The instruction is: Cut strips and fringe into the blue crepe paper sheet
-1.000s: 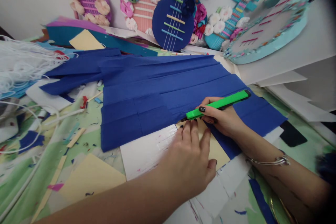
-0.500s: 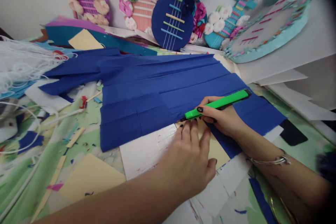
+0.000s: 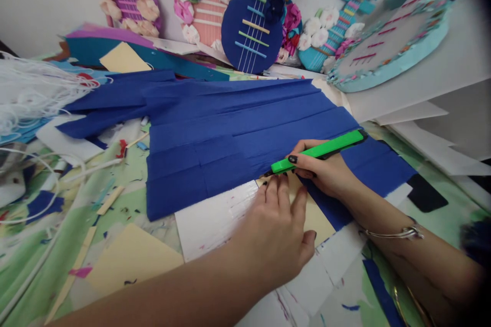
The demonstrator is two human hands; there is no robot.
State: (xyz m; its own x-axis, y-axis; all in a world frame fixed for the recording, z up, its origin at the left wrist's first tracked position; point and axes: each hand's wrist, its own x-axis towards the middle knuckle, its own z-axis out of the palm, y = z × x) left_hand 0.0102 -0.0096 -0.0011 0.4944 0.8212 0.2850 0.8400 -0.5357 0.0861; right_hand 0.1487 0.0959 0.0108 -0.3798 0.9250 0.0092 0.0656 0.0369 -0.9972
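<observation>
Deep blue crinkled paper sheet with long folds (image 3: 215, 127) lies across the middle of the worktop, its near edge over a scuffed white board (image 3: 207, 222). Beside that edge, under the left hand (image 3: 278, 227), is a flat, pale yellow piece of card (image 3: 318, 217); whether its far edge lies over or under the blue cannot be told. The left hand is laid flat, grasping nothing, fingers side by side and thumb out, pressing on the card. The right hand (image 3: 326, 171) is closed in a pen-like grip around a bright green plastic utility knife (image 3: 318, 152) (its butt end is black), with the tip down near the card's far left corner.

The step in hand looks like cutting along the card as a guide, though no fresh slit can be made out. A good stroke from here would call for firm pressure from the left hand, a steady blade against the card's edge, and care, since the left fingertips (image 3: 284, 176) sit just beside the knife's tip.
</observation>
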